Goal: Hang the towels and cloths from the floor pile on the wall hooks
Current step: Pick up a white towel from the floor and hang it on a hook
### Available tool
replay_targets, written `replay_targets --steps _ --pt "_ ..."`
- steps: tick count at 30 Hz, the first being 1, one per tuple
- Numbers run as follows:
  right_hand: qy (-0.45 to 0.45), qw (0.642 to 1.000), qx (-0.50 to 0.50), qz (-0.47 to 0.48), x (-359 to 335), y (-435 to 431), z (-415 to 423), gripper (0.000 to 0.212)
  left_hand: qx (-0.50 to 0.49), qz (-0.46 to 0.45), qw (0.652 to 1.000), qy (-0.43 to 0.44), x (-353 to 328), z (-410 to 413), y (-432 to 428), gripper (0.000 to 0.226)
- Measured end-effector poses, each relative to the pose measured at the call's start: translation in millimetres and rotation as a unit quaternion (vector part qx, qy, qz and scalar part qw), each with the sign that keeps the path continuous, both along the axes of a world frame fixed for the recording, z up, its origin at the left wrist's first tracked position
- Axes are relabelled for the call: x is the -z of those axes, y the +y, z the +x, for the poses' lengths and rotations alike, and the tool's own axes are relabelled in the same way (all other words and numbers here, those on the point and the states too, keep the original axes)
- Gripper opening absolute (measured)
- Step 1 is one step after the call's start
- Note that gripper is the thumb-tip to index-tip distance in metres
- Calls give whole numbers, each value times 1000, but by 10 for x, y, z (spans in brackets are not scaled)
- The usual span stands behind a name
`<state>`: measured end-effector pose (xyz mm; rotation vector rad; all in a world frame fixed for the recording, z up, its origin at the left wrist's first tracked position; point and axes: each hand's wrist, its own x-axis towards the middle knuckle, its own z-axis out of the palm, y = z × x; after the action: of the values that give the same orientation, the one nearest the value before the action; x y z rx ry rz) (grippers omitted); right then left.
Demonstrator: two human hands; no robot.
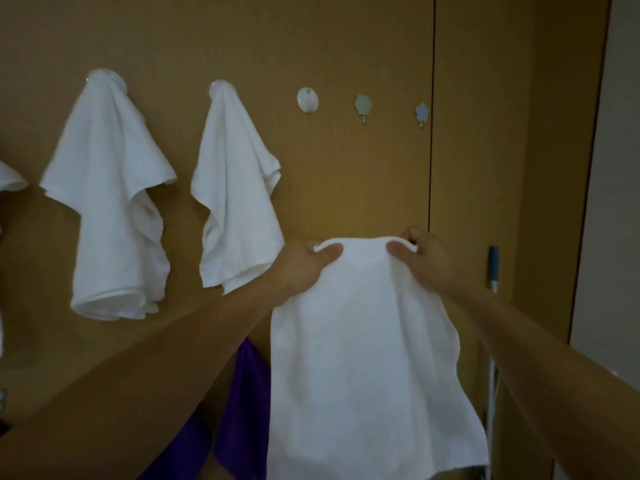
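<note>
A white towel (363, 358) hangs in front of me, held by its top edge. My left hand (304, 263) pinches the top left corner and my right hand (424, 258) pinches the top right corner. Above it on the wooden wall, a round white hook (307, 100) is bare. Two small flower-shaped hooks (363, 106) (421, 112) to its right are bare too. Two white towels (107, 202) (235, 195) hang from hooks further left. A purple cloth (242, 403) lies low behind my left arm, partly hidden.
A vertical dark seam (432, 116) splits the wooden wall panels. A pole with a blue grip (493, 268) leans against the wall at right. A pale door or panel (609, 202) fills the far right. Part of another white cloth (8, 178) shows at the left edge.
</note>
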<state>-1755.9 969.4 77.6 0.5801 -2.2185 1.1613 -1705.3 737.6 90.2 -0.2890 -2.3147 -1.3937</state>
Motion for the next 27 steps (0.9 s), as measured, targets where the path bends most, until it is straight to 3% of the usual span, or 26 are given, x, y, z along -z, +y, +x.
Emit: replay_targets --steps 10,14,18,27 --pt "-47 983 -146 -102 -606 -176 -581 26 -58 76 995 22 -581 -587 87 40" --pt "11 978 -131 -161 -914 -308 -1018 39 -129 16 988 79 -902 -844 163 38" --pt "55 967 -146 -202 -1287 -542 -1372 39 -160 -10 978 136 -1267 -1076 99 15" --pt "174 952 -133 -215 -2420 -1018 -2008 26 -289 -55 918 266 -2287 -1594 -147 28"
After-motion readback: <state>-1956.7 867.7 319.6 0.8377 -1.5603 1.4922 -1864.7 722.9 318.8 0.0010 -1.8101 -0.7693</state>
